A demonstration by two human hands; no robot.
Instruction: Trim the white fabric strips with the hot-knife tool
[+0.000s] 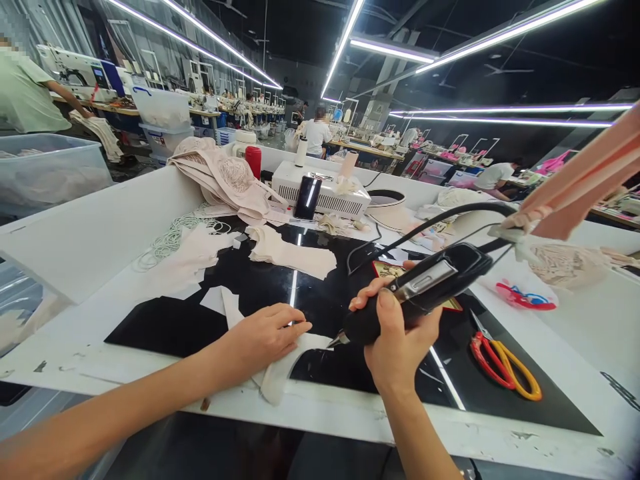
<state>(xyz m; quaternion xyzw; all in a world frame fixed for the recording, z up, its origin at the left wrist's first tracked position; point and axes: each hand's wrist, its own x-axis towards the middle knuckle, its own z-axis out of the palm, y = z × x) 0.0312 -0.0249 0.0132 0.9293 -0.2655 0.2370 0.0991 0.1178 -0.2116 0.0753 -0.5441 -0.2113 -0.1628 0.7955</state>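
Note:
My left hand rests on a pale cream fabric piece, fingers stretched out to the right and pressing it against the black board. In my right hand is a thick black corded handheld tool with a pointed metal tip, its exact kind unclear. The tip touches or nearly touches the right end of the fabric piece; I cannot tell which. A curved black cable rises from the tool's back end. To the right lie scissors with red and orange handles.
Stacked cream fabric pieces lie beyond my hands. Farther back stand a white vented box, a phone and lace-trimmed fabric. Peach strips hang at right. White side walls edge the table. Other people work at sewing machines beyond.

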